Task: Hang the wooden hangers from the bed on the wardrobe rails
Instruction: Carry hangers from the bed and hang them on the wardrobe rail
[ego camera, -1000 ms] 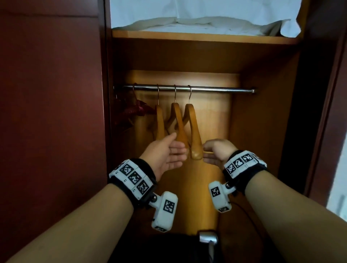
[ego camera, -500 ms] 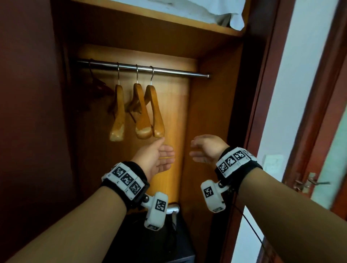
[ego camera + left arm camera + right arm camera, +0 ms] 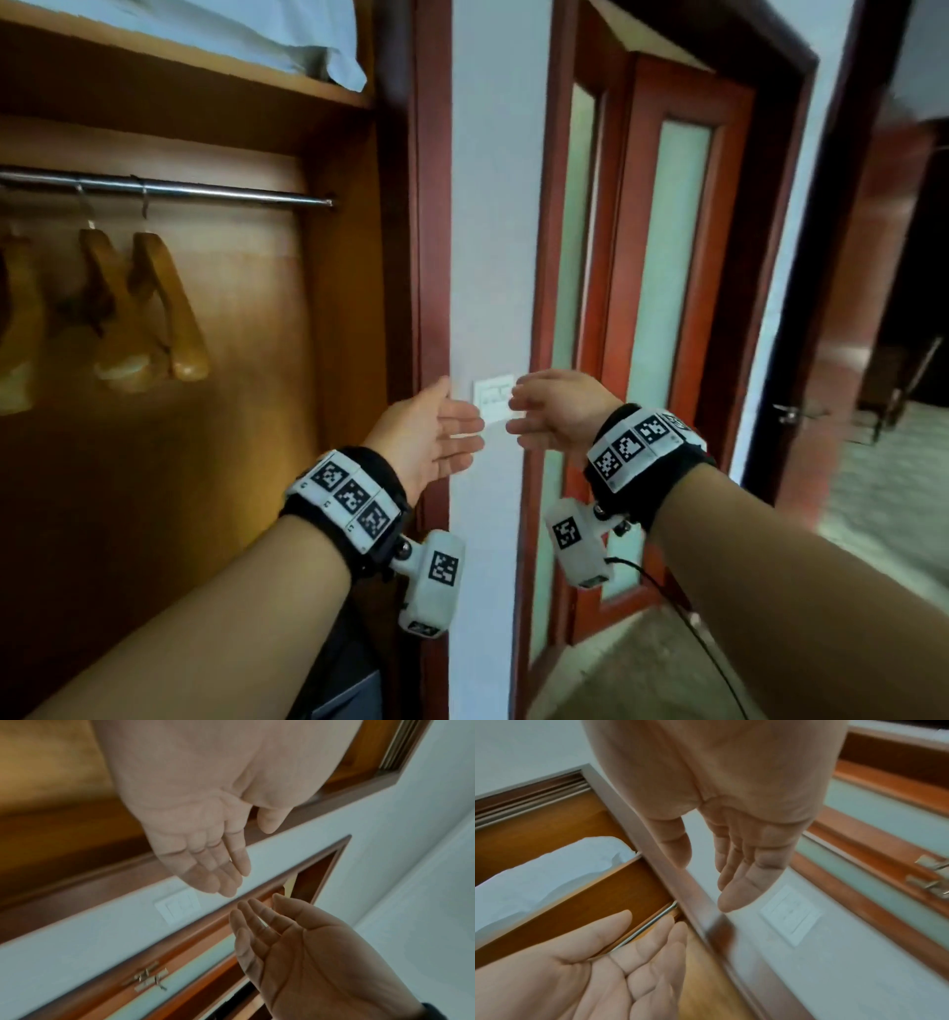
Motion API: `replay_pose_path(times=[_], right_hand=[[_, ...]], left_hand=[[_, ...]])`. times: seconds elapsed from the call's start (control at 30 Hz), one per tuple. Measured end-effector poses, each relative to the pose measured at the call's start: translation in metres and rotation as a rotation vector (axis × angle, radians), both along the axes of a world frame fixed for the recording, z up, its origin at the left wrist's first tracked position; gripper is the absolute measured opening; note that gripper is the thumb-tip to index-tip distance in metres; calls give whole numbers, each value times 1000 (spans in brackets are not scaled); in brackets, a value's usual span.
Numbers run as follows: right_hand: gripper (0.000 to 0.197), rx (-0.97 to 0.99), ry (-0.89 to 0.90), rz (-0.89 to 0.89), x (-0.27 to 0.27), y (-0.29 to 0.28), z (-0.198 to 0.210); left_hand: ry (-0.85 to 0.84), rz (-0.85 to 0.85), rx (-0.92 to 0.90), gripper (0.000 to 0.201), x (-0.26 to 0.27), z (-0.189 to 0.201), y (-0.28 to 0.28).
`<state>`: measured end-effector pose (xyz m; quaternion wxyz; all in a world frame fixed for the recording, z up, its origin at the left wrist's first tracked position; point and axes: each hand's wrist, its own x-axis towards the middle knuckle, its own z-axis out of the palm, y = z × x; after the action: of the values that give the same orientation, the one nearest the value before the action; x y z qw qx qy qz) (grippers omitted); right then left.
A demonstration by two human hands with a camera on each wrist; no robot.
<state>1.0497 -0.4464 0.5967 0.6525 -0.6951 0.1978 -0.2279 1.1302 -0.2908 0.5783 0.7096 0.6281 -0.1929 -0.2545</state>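
Three wooden hangers hang from the metal rail point(image 3: 205, 191) inside the wardrobe at the left of the head view: one point(image 3: 174, 313), a second point(image 3: 110, 318) and a third point(image 3: 20, 334) cut off by the frame edge. My left hand point(image 3: 457, 411) is open and empty, palm turned to the right, level with the wardrobe's right frame. My right hand point(image 3: 529, 411) faces it a short way off, fingers relaxed, holding nothing. Both wrist views show the empty palms: left hand point(image 3: 246, 858), right hand point(image 3: 731, 874). No bed is in view.
A white wall strip with a light switch point(image 3: 493, 398) stands just behind my hands. Right of it is a red-framed door with frosted glass point(image 3: 662, 308), then an open doorway with a door handle point(image 3: 791, 412). White bedding point(image 3: 287, 41) lies on the wardrobe's top shelf.
The view has swung right, away from the wardrobe. My right hand let go of the rightmost hanger's end, and both hands moved right, off the hangers, to in front of the wall.
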Motion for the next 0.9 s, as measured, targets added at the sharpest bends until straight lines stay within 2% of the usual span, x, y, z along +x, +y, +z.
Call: replay_pose_path(times=[0.2, 0.5, 0.7, 0.9], right_hand=[[22, 35, 34, -211, -140, -87, -24], [22, 191, 18, -634, -408, -186, -68], [21, 283, -23, -949, -576, -205, -101], [24, 406, -52, -1216, -706, -192, -147]], left_hand=[[53, -168, 21, 51, -106, -17, -104], [60, -560, 102, 49, -326, -53, -255], [47, -866, 189, 49, -474, -76, -319], [20, -1134, 289, 49, -598, -115, -364]])
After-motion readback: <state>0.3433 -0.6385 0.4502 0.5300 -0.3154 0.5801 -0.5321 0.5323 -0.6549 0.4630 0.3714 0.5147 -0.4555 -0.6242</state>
